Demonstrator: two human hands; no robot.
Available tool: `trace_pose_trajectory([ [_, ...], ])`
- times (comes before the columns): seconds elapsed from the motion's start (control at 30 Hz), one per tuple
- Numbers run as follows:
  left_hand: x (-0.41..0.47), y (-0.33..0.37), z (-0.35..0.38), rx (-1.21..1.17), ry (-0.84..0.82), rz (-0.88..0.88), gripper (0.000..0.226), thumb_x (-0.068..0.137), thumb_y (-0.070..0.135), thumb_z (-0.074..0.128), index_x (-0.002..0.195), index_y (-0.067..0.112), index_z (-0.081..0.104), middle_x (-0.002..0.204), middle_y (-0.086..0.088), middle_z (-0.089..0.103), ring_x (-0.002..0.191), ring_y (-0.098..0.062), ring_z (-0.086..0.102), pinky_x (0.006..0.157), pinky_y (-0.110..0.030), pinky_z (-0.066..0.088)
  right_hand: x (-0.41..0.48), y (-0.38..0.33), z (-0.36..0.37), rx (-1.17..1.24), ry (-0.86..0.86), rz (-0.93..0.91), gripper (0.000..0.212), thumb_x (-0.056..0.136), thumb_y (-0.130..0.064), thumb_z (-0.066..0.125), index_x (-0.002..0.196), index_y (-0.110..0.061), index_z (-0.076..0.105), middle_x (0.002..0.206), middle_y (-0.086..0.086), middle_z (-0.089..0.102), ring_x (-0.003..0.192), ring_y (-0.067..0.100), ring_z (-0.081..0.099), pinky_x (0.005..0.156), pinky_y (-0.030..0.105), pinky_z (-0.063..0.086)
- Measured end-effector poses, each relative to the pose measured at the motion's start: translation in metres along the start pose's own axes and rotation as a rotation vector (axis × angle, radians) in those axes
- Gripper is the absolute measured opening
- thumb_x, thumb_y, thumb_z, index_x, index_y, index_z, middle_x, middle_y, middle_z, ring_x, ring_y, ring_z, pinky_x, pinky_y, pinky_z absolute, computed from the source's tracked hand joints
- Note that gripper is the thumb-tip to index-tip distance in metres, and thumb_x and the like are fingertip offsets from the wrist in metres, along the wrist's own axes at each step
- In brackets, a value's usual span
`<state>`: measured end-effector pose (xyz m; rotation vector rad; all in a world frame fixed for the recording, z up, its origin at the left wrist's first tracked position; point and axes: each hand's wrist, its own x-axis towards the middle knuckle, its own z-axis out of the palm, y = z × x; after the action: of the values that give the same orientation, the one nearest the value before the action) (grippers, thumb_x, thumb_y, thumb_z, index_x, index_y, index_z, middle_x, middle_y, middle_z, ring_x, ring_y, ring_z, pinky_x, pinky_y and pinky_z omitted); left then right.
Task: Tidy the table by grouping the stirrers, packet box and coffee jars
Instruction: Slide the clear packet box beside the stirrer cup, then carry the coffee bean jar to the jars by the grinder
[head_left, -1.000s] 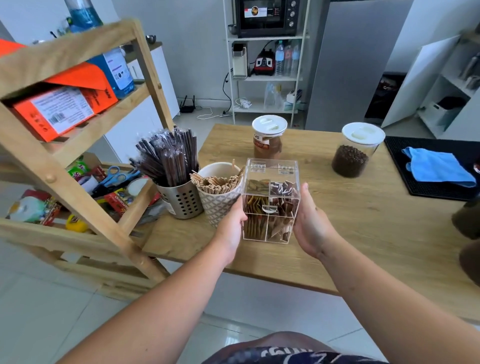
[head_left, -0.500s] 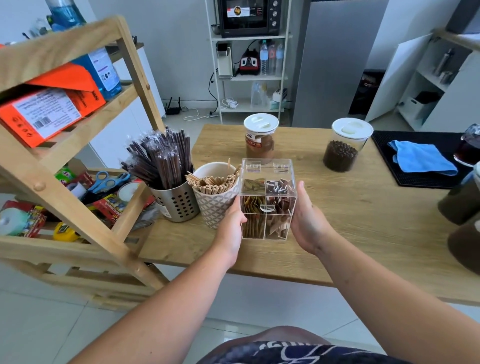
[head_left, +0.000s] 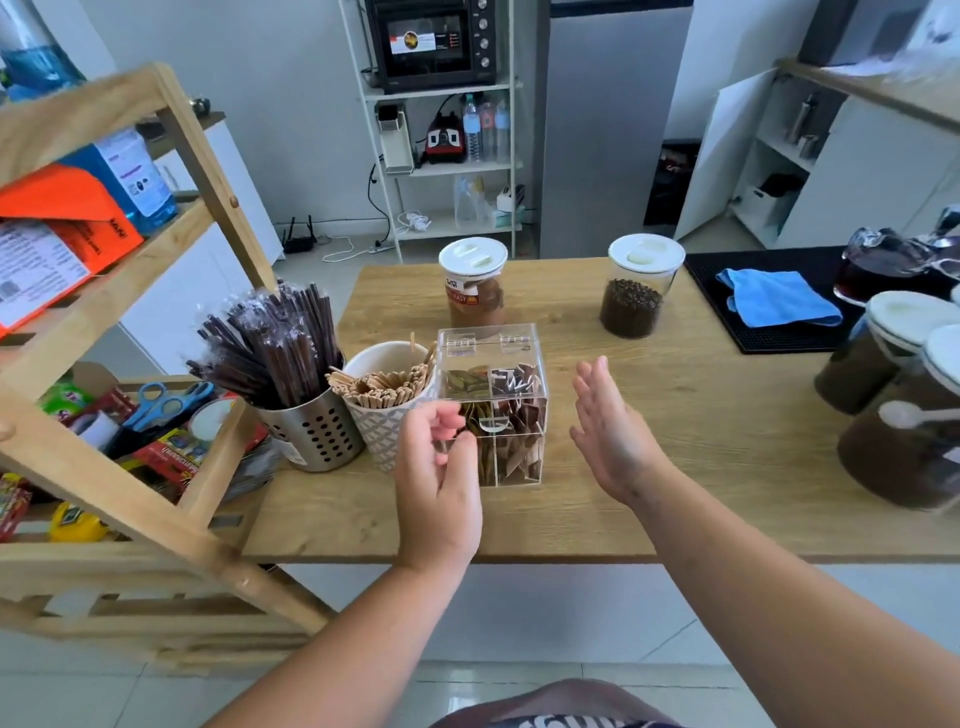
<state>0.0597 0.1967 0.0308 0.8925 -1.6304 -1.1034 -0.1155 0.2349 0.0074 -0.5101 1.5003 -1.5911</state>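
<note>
Both hands have let go of the packet box (head_left: 492, 405), which half a second ago they held between the palms. Now the box stands on the table (head_left: 675, 441), upright, its lid closed, just beside the white cup of wooden stirrers (head_left: 387, 395) at its 9 o'clock. This place is chosen, I think, so that the box joins the row with the cup and the steel holder of wrapped stirrers (head_left: 298, 395), which stands further toward 9 o'clock.

The right hand (head_left: 610, 431) is flat and spread, a little apart from the box at its 3 o'clock, holding nothing. The left hand (head_left: 441, 467) is loosely curled in front of the left side of the box at about 7 o'clock; it seems empty, but I cannot tell if a fingertip touches the wall.

The two coffee jars are not grouped yet. The jar of ground coffee (head_left: 472, 291) stands near the box at 12 o'clock, and the jar of beans (head_left: 636, 288) is well apart at about 1 o'clock. More dark jars (head_left: 893, 410) wait at the table's edge at 3 o'clock, next to a blue cloth (head_left: 774, 299) on a black mat. Probably the next step is to bring the jars close to the box; the free right hand is the nearer one for the beans.
</note>
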Motion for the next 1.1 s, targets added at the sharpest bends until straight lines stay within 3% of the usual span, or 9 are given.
trace_pose_trajectory([
  [0.2, 0.037, 0.027, 0.053, -0.095, -0.195, 0.08, 0.035, 0.091, 0.022, 0.047, 0.123, 0.012, 0.058, 0.122, 0.003, 0.063, 0.116, -0.003, 0.056, 0.096, -0.009, 0.04, 0.007, -0.027, -0.03, 0.006, 0.058, -0.085, 0.069, 0.096, -0.062, 0.03, 0.156, -0.029, 0.019, 0.164, -0.008, 0.016, 0.15, 0.013, 0.016, 0.119, 0.04, 0.02],
  [0.37, 0.059, 0.038, 0.109, -0.133, -0.293, 0.059, 0.046, 0.09, 0.033, 0.046, 0.134, 0.022, 0.052, 0.134, 0.009, 0.056, 0.128, 0.0, 0.048, 0.11, -0.021, 0.035, 0.026, -0.057, -0.065, 0.007, 0.101, -0.129, 0.053, 0.099, -0.048, 0.042, 0.149, -0.031, 0.035, 0.155, -0.01, 0.035, 0.144, 0.015, 0.03, 0.116, 0.04, 0.029],
  [0.47, 0.08, 0.035, 0.149, -0.135, -0.323, -0.011, 0.056, 0.085, 0.043, 0.047, 0.139, 0.025, 0.048, 0.136, 0.013, 0.051, 0.131, -0.001, 0.043, 0.113, -0.025, 0.032, 0.047, -0.074, -0.089, -0.05, 0.147, -0.149, 0.046, 0.098, -0.029, 0.053, 0.143, -0.031, 0.044, 0.143, -0.006, 0.045, 0.133, 0.014, 0.041, 0.113, 0.042, 0.035],
  [0.67, 0.121, 0.024, 0.235, -0.13, -0.243, -0.276, 0.047, 0.095, 0.029, 0.05, 0.141, 0.019, 0.048, 0.146, 0.0, 0.05, 0.135, -0.012, 0.045, 0.111, -0.027, 0.033, 0.106, -0.091, -0.138, -0.201, 0.311, -0.141, 0.049, 0.092, -0.017, 0.055, 0.14, -0.026, 0.048, 0.145, 0.0, 0.049, 0.129, 0.016, 0.047, 0.112, 0.045, 0.038],
  [0.8, 0.156, 0.011, 0.277, -0.063, -0.174, -0.432, 0.048, 0.097, 0.029, 0.048, 0.143, 0.017, 0.047, 0.148, -0.002, 0.049, 0.135, -0.02, 0.045, 0.1, -0.025, 0.032, 0.15, -0.104, -0.162, -0.204, 0.332, -0.09, 0.052, 0.096, -0.023, 0.051, 0.147, -0.019, 0.039, 0.152, 0.003, 0.041, 0.135, 0.02, 0.042, 0.11, 0.037, 0.035],
  [0.93, 0.187, -0.008, 0.295, 0.002, -0.15, -0.538, 0.051, 0.097, 0.035, 0.046, 0.146, 0.021, 0.043, 0.153, -0.001, 0.042, 0.139, -0.024, 0.04, 0.112, -0.036, 0.031, 0.187, -0.112, -0.169, -0.172, 0.312, -0.035, 0.056, 0.1, -0.03, 0.047, 0.152, -0.018, 0.031, 0.157, 0.002, 0.034, 0.14, 0.022, 0.036, 0.109, 0.037, 0.032],
  [1.1, 0.213, -0.024, 0.307, -0.067, -0.156, -0.674, 0.048, 0.097, 0.04, 0.044, 0.143, 0.026, 0.045, 0.153, 0.001, 0.042, 0.139, -0.026, 0.039, 0.113, -0.042, 0.032, 0.216, -0.115, -0.172, -0.121, 0.266, 0.055, 0.06, 0.099, -0.034, 0.047, 0.154, -0.02, 0.028, 0.157, 0.003, 0.033, 0.141, 0.025, 0.034, 0.111, 0.04, 0.03],
])
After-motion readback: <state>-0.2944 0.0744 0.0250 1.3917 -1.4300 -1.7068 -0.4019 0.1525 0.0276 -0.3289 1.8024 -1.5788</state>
